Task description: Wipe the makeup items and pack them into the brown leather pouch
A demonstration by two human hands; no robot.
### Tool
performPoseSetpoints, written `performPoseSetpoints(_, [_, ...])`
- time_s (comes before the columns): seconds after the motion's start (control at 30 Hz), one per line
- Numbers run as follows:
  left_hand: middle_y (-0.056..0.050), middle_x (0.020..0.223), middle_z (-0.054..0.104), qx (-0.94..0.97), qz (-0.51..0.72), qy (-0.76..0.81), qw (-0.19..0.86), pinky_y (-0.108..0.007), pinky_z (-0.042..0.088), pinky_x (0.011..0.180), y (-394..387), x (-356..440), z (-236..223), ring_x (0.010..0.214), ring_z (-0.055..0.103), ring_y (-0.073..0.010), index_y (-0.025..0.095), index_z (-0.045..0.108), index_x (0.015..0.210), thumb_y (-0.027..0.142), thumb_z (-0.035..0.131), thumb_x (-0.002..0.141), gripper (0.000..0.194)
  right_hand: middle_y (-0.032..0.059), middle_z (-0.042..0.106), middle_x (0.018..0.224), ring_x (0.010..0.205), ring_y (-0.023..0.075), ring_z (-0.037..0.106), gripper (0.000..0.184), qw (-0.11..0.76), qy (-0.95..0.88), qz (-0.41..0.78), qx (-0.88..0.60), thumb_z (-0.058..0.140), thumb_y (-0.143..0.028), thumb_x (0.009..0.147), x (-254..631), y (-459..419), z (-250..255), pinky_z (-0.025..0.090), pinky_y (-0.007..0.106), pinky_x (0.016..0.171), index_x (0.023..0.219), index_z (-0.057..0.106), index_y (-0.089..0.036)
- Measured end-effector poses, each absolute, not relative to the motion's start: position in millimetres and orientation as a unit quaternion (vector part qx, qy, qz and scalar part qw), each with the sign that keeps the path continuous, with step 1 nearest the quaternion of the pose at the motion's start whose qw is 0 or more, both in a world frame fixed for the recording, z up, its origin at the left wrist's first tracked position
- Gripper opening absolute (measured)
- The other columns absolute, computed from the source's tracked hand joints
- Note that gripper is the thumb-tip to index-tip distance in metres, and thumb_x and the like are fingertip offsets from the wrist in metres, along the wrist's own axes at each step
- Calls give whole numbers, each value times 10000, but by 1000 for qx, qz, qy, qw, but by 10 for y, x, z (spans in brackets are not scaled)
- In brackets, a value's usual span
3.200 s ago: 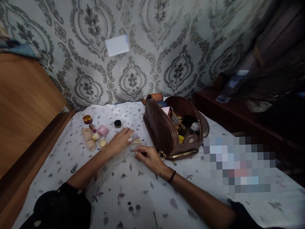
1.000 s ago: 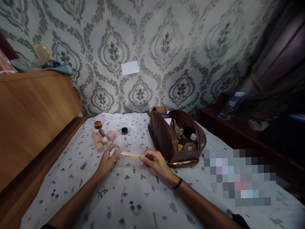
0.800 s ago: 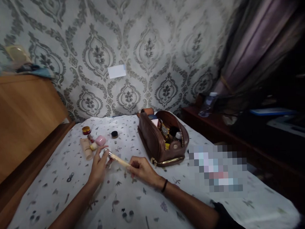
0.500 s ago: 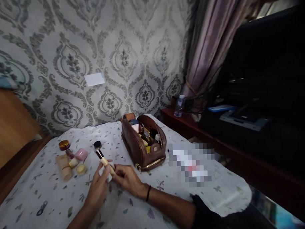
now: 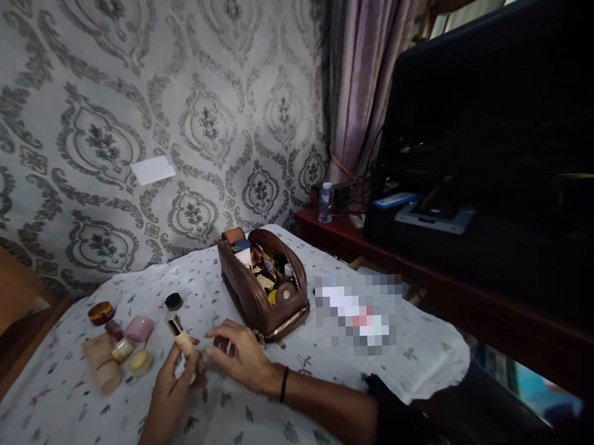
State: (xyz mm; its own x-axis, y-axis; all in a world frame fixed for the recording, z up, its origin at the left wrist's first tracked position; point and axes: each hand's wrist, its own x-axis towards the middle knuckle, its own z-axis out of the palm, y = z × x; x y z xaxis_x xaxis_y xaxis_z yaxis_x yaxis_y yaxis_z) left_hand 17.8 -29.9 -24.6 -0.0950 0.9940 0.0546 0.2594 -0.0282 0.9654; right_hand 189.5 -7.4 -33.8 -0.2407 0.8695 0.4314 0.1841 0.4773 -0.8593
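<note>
My left hand (image 5: 170, 388) is closed around a small foundation bottle (image 5: 185, 343), beige with a shiny metallic cap tilted up and away from me. To its right, my right hand (image 5: 243, 357) is empty, its fingers apart and slightly curled near the bottle. Beyond my hands stands an unzipped brown makeup bag (image 5: 238, 299) packed with several cosmetics. A black round lid or jar (image 5: 174, 301) lies just past the bottle. Left of my hands are a beige tube (image 5: 101, 362), a pink container (image 5: 139, 328), a yellow round container (image 5: 141, 361) and a gold-and-red jar (image 5: 101, 312).
A white leaf-print cloth (image 5: 226, 420) covers the surface. Something pixelated (image 5: 356, 314) lies right of the bag. On the dark red desk (image 5: 307, 221) at the right are a clear bottle (image 5: 326, 205) and a large black screen (image 5: 479, 125). Patterned wallpaper (image 5: 210, 121) rises behind.
My right hand has let go of the foundation bottle and opened beside it. My left hand keeps holding the bottle. The view has turned to the right.
</note>
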Motion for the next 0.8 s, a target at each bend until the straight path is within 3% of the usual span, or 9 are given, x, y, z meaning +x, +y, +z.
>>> performPoseSetpoints(0.13, [-3,710,663,587,430,559,399,-281,532,666,-345,268,-265,731,638,-221,200,682,994,645,712,705,532,18,598,865,776,142,585,195,500,-700,379,-340,723,-332,836,1893,-63,-342,452,226,631,987,782,-225])
performPoseSetpoints(0.27, [13,677,667,576,418,549,437,-289,526,631,-373,324,-270,630,618,-201,199,692,973,606,747,676,507,29,631,916,881,168,614,196,554,-648,410,-324,734,-395,823,1852,-57,-333,495,255,739,878,760,-209])
performPoseSetpoints(0.4, [21,595,637,591,378,526,481,-295,517,617,-417,327,-305,571,602,-188,195,685,917,591,752,694,459,46,684,926,898,180,644,300,597,-609,437,-285,630,-490,902,1925,-161,-110,520,300,834,946,668,-196])
performPoseSetpoints(0.53, [19,582,621,600,345,508,513,-268,474,558,-452,315,-334,537,570,-161,200,639,944,600,702,764,443,50,698,930,850,170,679,305,603,-582,491,-239,534,-512,975,2303,-306,319,560,311,768,1036,530,-213])
performPoseSetpoints(0.67, [32,563,603,592,341,507,526,-248,445,551,-445,292,-308,516,538,-140,209,609,964,611,682,785,446,29,679,897,769,129,643,324,613,-639,324,-334,581,-510,957,2976,-272,765,531,250,701,1039,597,-197])
performPoseSetpoints(0.8, [32,589,601,589,321,512,537,-243,427,527,-431,274,-285,506,523,-132,214,613,972,620,665,798,445,22,701,833,685,110,612,365,502,-729,213,-412,639,-514,914,3601,-163,1088,467,209,591,995,717,-167])
